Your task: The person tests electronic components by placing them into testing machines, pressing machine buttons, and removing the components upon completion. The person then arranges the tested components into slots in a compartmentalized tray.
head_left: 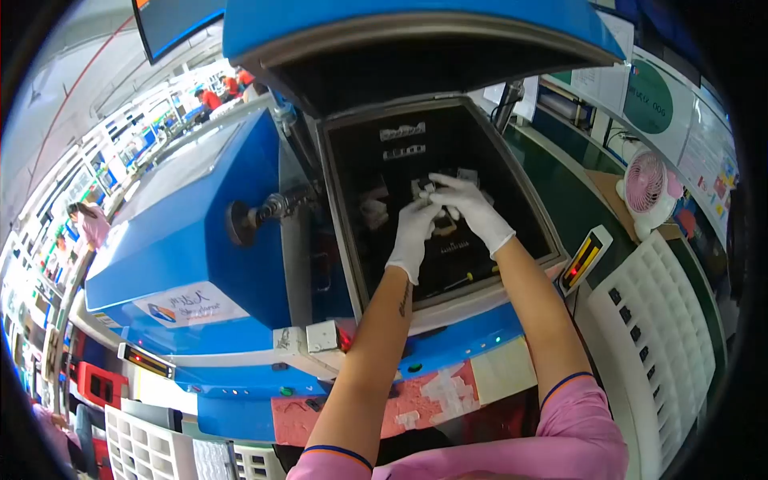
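Both my hands are in white gloves and reach into the dark chamber of an open blue machine. My left hand has its fingers closed around something small and pale that I cannot make out. Beside it, my right hand meets it at the fingertips, its fingers bent together over the same spot. Pale fixture blocks sit on the dark chamber floor around the hands. Farther back lie two slotted metal strips. A yellow-handled screwdriver rests near the chamber's front edge.
The raised blue lid hangs over the chamber. Light-barrier posts flank the front. To the right stand a pink fan and a white tray holding black parts. A second blue machine is at left; people work far behind it.
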A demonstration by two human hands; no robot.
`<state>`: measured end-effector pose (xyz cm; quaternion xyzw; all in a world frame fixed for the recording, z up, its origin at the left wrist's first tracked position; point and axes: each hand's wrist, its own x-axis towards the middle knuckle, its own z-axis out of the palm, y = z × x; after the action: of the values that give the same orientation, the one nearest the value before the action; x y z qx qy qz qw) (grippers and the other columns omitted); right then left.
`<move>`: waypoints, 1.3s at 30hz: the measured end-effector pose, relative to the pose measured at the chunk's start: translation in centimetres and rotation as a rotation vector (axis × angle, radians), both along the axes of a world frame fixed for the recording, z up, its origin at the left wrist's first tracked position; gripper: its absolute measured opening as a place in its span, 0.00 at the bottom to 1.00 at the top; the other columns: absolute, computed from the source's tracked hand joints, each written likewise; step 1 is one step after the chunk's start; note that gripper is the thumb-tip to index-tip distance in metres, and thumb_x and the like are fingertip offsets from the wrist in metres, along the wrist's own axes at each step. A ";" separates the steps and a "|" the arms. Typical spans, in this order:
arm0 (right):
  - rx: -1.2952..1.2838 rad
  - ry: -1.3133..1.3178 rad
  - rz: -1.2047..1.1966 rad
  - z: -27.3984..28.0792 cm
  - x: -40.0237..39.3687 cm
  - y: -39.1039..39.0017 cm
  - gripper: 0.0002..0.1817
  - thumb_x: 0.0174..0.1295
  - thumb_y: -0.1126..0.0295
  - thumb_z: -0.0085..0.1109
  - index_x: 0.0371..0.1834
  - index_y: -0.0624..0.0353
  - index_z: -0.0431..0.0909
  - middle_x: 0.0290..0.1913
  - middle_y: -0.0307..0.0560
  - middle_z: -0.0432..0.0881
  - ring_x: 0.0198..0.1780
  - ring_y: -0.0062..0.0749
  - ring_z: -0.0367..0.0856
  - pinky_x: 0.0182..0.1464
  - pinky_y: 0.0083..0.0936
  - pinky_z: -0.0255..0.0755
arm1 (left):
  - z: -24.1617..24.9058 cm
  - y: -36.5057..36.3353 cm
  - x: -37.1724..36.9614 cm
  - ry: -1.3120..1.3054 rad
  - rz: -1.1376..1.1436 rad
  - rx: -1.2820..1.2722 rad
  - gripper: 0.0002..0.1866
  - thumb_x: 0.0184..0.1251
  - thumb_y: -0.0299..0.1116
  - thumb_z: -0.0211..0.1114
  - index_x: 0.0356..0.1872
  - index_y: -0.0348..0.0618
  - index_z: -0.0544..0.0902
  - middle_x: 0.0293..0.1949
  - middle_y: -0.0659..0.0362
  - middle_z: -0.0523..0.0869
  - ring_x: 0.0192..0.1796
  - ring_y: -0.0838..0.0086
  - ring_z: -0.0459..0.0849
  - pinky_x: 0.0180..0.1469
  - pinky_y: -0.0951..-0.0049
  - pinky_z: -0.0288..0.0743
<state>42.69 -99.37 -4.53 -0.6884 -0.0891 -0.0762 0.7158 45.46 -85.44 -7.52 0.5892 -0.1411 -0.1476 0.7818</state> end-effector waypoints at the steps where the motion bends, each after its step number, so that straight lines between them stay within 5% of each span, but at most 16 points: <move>1: 0.000 0.025 0.001 0.1 -0.2 0.2 0.23 0.58 0.68 0.61 0.56 0.64 0.73 0.29 0.36 0.79 0.20 0.13 0.63 0.20 0.11 0.53 | 0.0 0.0 -0.1 0.025 0.001 0.000 0.11 0.61 0.35 0.62 0.40 0.41 0.81 0.24 0.66 0.78 0.18 0.87 0.64 0.19 0.84 0.55; 11: -0.021 -0.002 -0.112 -0.4 0.1 0.0 0.20 0.56 0.76 0.61 0.53 0.64 0.77 0.31 0.37 0.81 0.20 0.10 0.63 0.20 0.10 0.54 | 1.3 0.3 -0.8 -0.001 -0.026 0.004 0.07 0.60 0.31 0.61 0.36 0.40 0.80 0.22 0.63 0.77 0.16 0.86 0.66 0.17 0.84 0.54; 15: -0.025 -0.007 -0.134 -0.4 0.1 0.6 0.18 0.59 0.77 0.57 0.53 0.65 0.76 0.26 0.34 0.77 0.18 0.10 0.60 0.20 0.10 0.52 | 0.7 0.4 -0.4 0.030 -0.079 -0.122 0.05 0.60 0.30 0.60 0.33 0.40 0.79 0.20 0.61 0.78 0.16 0.86 0.66 0.17 0.85 0.54; 19: 0.068 -0.037 -0.109 -0.7 0.6 0.8 0.18 0.58 0.75 0.60 0.53 0.63 0.77 0.33 0.39 0.82 0.19 0.10 0.61 0.20 0.08 0.53 | 0.3 -0.7 -0.6 0.056 -0.062 -0.273 0.05 0.59 0.30 0.60 0.32 0.41 0.78 0.22 0.60 0.80 0.16 0.85 0.65 0.17 0.85 0.51; 23: 0.253 -0.108 -0.205 0.7 0.0 1.1 0.17 0.59 0.74 0.59 0.53 0.64 0.76 0.38 0.44 0.84 0.18 0.10 0.60 0.20 0.08 0.54 | -0.3 -1.7 -1.6 0.023 -0.159 -0.082 0.06 0.56 0.30 0.60 0.31 0.39 0.80 0.20 0.55 0.81 0.18 0.78 0.73 0.20 0.79 0.64; 26: 0.196 -0.112 -0.094 -0.2 1.0 -0.6 0.17 0.60 0.73 0.58 0.52 0.66 0.75 0.42 0.48 0.84 0.19 0.10 0.60 0.21 0.08 0.54 | -0.7 -0.9 0.5 -0.481 0.185 0.356 0.08 0.54 0.31 0.60 0.29 0.37 0.81 0.23 0.52 0.82 0.25 0.70 0.80 0.30 0.72 0.73; 28: 0.147 -0.082 -0.087 0.0 0.7 -0.3 0.17 0.60 0.74 0.57 0.53 0.66 0.75 0.42 0.48 0.84 0.20 0.10 0.60 0.22 0.08 0.54 | -1.8 0.0 3.1 -0.462 0.526 0.365 0.10 0.52 0.33 0.59 0.27 0.36 0.82 0.26 0.50 0.83 0.32 0.63 0.83 0.39 0.68 0.75; 32: 0.003 -0.016 -0.052 -0.1 0.1 -0.1 0.18 0.60 0.75 0.56 0.54 0.66 0.74 0.42 0.47 0.83 0.22 0.09 0.60 0.24 0.08 0.54 | -1.5 2.5 3.6 -0.191 0.586 0.082 0.08 0.51 0.28 0.64 0.28 0.32 0.81 0.27 0.56 0.82 0.33 0.73 0.79 0.40 0.73 0.72; 36: -0.104 -0.011 -0.013 0.1 0.2 0.3 0.17 0.59 0.73 0.56 0.52 0.66 0.75 0.41 0.46 0.84 0.23 0.09 0.61 0.25 0.09 0.55 | -1.6 3.6 3.3 -0.187 0.490 0.173 0.09 0.48 0.25 0.64 0.30 0.31 0.82 0.28 0.54 0.83 0.33 0.72 0.80 0.42 0.73 0.72; 38: -0.163 -0.006 -0.005 0.4 -0.3 0.7 0.17 0.59 0.72 0.57 0.51 0.65 0.76 0.41 0.46 0.84 0.23 0.09 0.62 0.25 0.09 0.55 | -2.5 3.7 4.0 -0.419 0.368 0.492 0.16 0.48 0.27 0.61 0.41 0.35 0.82 0.31 0.46 0.84 0.39 0.60 0.84 0.43 0.63 0.76; 39: -0.204 -0.018 -0.016 0.5 -0.4 0.9 0.17 0.59 0.70 0.56 0.51 0.64 0.76 0.40 0.43 0.84 0.23 0.09 0.61 0.26 0.09 0.54 | -4.1 2.9 5.2 -0.404 0.461 0.603 0.12 0.47 0.28 0.62 0.34 0.35 0.83 0.32 0.47 0.84 0.38 0.58 0.83 0.42 0.63 0.75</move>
<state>42.24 -98.48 -4.04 -0.7577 -0.0974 -0.0787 0.6404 50.71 -82.56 -11.57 0.8245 -0.1065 0.1146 0.5437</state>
